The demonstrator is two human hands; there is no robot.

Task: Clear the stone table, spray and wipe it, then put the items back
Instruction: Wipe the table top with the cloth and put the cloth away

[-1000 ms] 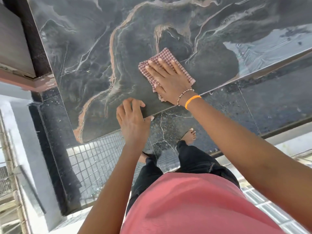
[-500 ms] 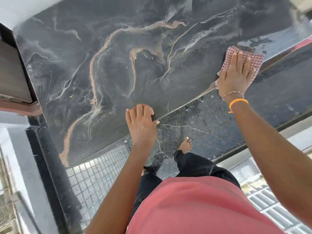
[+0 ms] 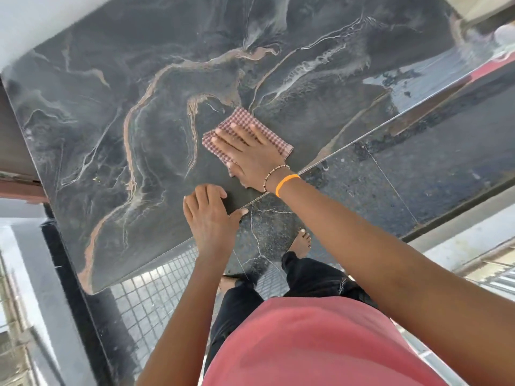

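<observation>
The dark stone table [image 3: 117,129] with pale and orange veins fills the upper view; a wet sheen shows at its right part. A folded red-and-white checked cloth [image 3: 237,121] lies flat on the slab near the front edge. My right hand [image 3: 248,154] presses flat on the cloth, fingers spread, a beaded and an orange band at the wrist. My left hand [image 3: 209,215] rests on the table's front edge just below, fingers curled onto the slab, holding nothing.
Below the table edge lie a dark speckled floor [image 3: 418,168] with a crack and a small-tiled patch [image 3: 150,296]. My bare feet [image 3: 302,240] stand close to the table. A wall meets the table at the left and back.
My right hand has swept the cloth from the table's right edge back left to the middle, near my left hand. The left hand has stayed on the front edge.
</observation>
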